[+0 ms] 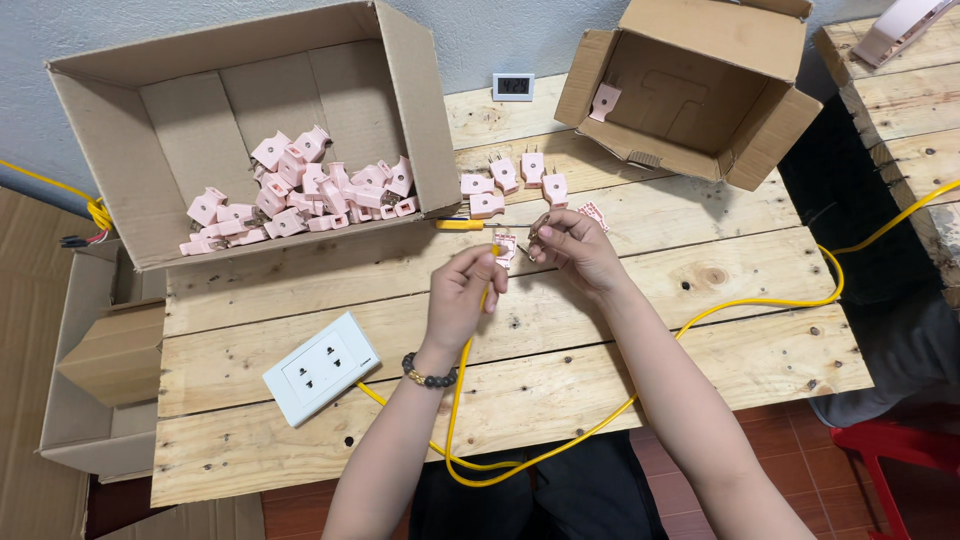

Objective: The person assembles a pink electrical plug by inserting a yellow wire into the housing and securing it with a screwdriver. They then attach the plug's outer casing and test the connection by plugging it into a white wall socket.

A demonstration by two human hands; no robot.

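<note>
Left hand (462, 290) pinches the yellow cable (600, 425) end and an open pink plug (504, 246) above the counter (560, 340); right hand (573, 243) fingers grip its wire tip, keeping both steady

Pale pink plugs (300, 185) in brown cardboard box (110, 130), yellow cable (700, 318), white wall socket (321, 368) w/ dark holes, light knotty wood table (600, 360), yellow-handled screwdriver (458, 225), dark bead bracelet (430, 376) w/ gold bit, red stool (900, 450)
</note>
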